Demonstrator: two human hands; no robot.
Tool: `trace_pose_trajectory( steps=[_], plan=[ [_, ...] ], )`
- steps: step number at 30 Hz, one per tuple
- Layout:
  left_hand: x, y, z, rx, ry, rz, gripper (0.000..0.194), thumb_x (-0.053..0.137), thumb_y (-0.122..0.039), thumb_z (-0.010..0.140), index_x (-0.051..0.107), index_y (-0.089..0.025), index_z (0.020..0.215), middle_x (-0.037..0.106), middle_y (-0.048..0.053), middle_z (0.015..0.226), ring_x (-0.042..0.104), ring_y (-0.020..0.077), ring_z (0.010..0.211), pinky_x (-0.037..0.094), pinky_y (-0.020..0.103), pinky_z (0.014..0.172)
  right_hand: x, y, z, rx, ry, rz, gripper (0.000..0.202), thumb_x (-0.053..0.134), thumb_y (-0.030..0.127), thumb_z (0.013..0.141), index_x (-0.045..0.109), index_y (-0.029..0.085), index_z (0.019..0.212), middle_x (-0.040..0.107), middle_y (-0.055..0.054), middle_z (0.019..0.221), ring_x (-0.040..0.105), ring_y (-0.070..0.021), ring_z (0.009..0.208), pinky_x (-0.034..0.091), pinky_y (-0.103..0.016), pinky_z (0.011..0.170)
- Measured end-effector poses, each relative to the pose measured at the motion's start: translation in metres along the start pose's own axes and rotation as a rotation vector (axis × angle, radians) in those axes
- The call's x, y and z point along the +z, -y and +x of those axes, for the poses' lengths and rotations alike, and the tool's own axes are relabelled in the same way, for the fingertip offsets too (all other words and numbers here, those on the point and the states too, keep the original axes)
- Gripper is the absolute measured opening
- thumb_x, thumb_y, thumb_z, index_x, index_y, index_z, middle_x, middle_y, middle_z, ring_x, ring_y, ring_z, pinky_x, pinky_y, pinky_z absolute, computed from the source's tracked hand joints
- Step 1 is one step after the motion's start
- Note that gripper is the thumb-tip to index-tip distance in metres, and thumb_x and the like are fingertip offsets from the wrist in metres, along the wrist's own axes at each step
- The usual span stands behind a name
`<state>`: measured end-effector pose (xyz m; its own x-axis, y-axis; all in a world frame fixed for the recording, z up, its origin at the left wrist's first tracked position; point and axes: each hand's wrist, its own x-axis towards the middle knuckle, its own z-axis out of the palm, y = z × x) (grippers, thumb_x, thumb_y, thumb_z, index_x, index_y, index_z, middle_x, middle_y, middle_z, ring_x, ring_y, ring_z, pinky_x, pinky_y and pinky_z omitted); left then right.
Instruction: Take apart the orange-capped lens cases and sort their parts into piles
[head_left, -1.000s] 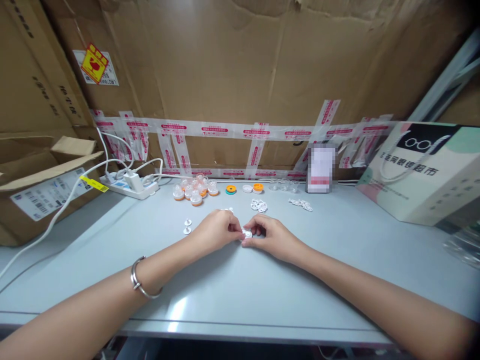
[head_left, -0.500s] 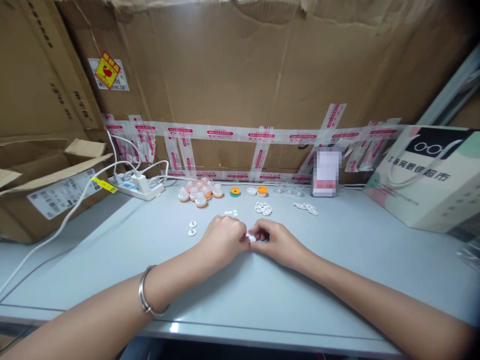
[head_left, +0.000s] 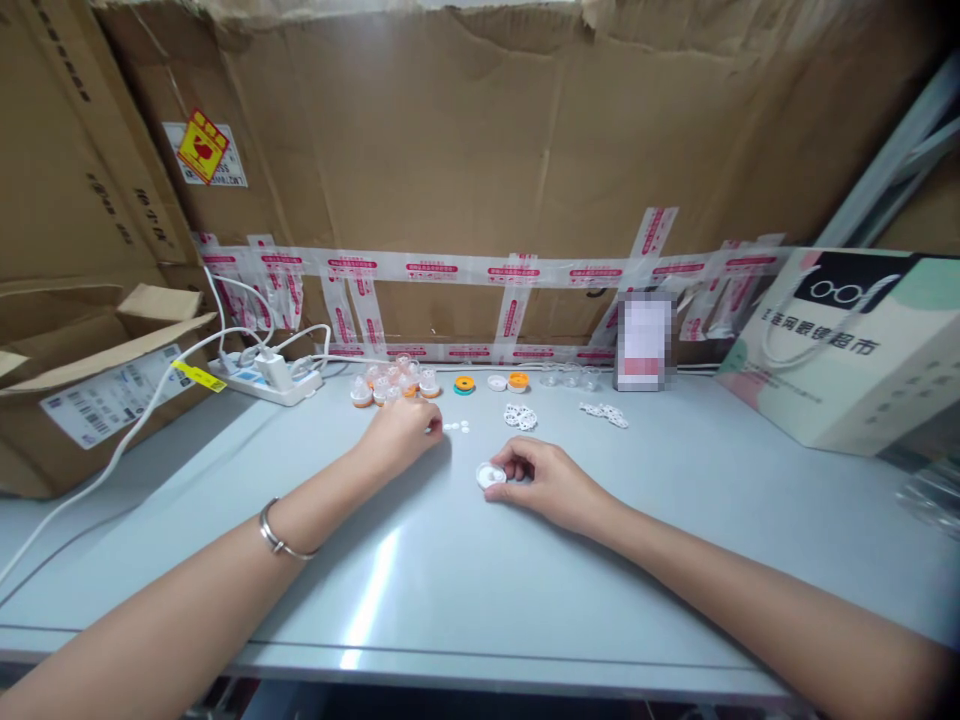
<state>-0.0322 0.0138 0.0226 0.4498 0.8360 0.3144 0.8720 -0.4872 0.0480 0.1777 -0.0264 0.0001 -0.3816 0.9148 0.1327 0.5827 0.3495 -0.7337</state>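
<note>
Right hand on the grey table, fingers pinched on a small white round cap at table centre. Left hand curled beside tiny white pieces; whether it grips one, cannot tell

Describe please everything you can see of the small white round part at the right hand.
The small white round part is a shallow disc that looks like plastic, with a raised rim and a paler hollow centre facing up. It lies flat on the grey table, near the middle. The right hand holds it at its right edge with the fingertips. The left hand is apart from it. Finer detail is too small to tell.
</note>
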Motion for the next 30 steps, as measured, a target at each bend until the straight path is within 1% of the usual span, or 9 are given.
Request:
trace_pose_trajectory(
  steps=[6, 9, 11, 13, 15, 16, 20, 23, 30],
  plan=[
    [0.018, -0.013, 0.003, 0.103, 0.019, -0.008, 0.018, 0.05, -0.013, 0.076, 0.068, -0.013, 0.08, 0.068, 0.009, 0.08, 0.061, 0.0214, 0.077, 0.044, 0.029, 0.068, 0.0, -0.003, 0.001, 0.003, 0.01, 0.036, 0.025, 0.069, 0.032, 0.061, 0.062, 0.017, 0.08, 0.053, 0.002, 0.069, 0.048, -0.0114, 0.064, 0.038, -0.023, 0.059],
    [0.021, -0.011, 0.004, 0.117, 0.004, -0.028, 0.017, 0.05, -0.016, 0.08, 0.067, -0.014, 0.083, 0.067, 0.008, 0.082, 0.061, 0.0203, 0.078, 0.045, 0.029, 0.07, 0.0, -0.003, 0.0, -0.002, 0.004, 0.031, 0.026, 0.068, 0.032, 0.062, 0.062, 0.017, 0.083, 0.053, 0.002, 0.069, 0.048, -0.0114, 0.064, 0.038, -0.023, 0.059],
    [0.023, -0.007, 0.005, 0.121, -0.055, -0.069, 0.018, 0.049, -0.017, 0.082, 0.067, -0.015, 0.085, 0.067, 0.007, 0.083, 0.061, 0.0193, 0.08, 0.045, 0.029, 0.072, -0.001, -0.003, 0.0, -0.001, 0.006, 0.028, 0.027, 0.068, 0.031, 0.062, 0.063, 0.018, 0.085, 0.053, 0.002, 0.069, 0.048, -0.0114, 0.063, 0.038, -0.023, 0.058],
    [0.022, -0.005, 0.005, 0.122, -0.17, -0.138, 0.018, 0.048, -0.017, 0.084, 0.066, -0.015, 0.084, 0.067, 0.007, 0.083, 0.06, 0.0186, 0.08, 0.045, 0.029, 0.073, -0.001, -0.002, 0.0, 0.0, 0.01, 0.026, 0.027, 0.067, 0.03, 0.063, 0.063, 0.018, 0.086, 0.053, 0.001, 0.069, 0.048, -0.0113, 0.063, 0.038, -0.023, 0.058],
    [0.019, -0.009, 0.002, 0.143, -0.269, -0.246, 0.017, 0.049, -0.017, 0.084, 0.066, -0.015, 0.082, 0.066, 0.006, 0.08, 0.059, 0.0172, 0.077, 0.045, 0.028, 0.072, -0.001, -0.003, 0.0, -0.003, 0.01, 0.028, 0.027, 0.067, 0.03, 0.063, 0.063, 0.018, 0.087, 0.053, 0.002, 0.069, 0.048, -0.0112, 0.063, 0.038, -0.023, 0.059],
    [0.017, -0.013, 0.0, 0.171, -0.275, -0.31, 0.015, 0.05, -0.018, 0.083, 0.065, -0.016, 0.081, 0.066, 0.005, 0.079, 0.059, 0.0161, 0.076, 0.045, 0.027, 0.071, -0.001, -0.003, 0.0, -0.007, 0.009, 0.032, 0.027, 0.067, 0.03, 0.063, 0.063, 0.018, 0.087, 0.052, 0.002, 0.069, 0.048, -0.0111, 0.063, 0.038, -0.023, 0.059],
    [0.009, -0.035, -0.01, 0.296, -0.09, -0.506, 0.01, 0.057, -0.023, 0.08, 0.066, -0.018, 0.081, 0.062, 0.002, 0.078, 0.056, 0.0136, 0.077, 0.043, 0.024, 0.07, 0.0, -0.005, 0.001, -0.021, 0.012, 0.061, 0.026, 0.069, 0.034, 0.062, 0.062, 0.018, 0.081, 0.049, 0.003, 0.067, 0.045, -0.0104, 0.061, 0.036, -0.022, 0.057],
    [0.008, -0.044, -0.012, 0.273, 0.031, -0.511, 0.01, 0.06, -0.026, 0.077, 0.068, -0.019, 0.081, 0.06, 0.002, 0.077, 0.054, 0.0142, 0.077, 0.042, 0.023, 0.069, 0.002, -0.005, 0.002, -0.006, 0.017, 0.075, 0.025, 0.071, 0.035, 0.06, 0.06, 0.018, 0.074, 0.048, 0.003, 0.065, 0.044, -0.0101, 0.06, 0.035, -0.022, 0.055],
    [0.013, -0.044, -0.01, 0.212, 0.079, -0.419, 0.009, 0.062, -0.027, 0.075, 0.069, -0.021, 0.077, 0.061, 0.002, 0.075, 0.053, 0.0156, 0.078, 0.04, 0.024, 0.068, 0.004, -0.005, 0.003, 0.017, 0.015, 0.094, 0.027, 0.073, 0.035, 0.057, 0.061, 0.017, 0.074, 0.049, 0.003, 0.065, 0.044, -0.0103, 0.06, 0.035, -0.022, 0.055]
  ],
)
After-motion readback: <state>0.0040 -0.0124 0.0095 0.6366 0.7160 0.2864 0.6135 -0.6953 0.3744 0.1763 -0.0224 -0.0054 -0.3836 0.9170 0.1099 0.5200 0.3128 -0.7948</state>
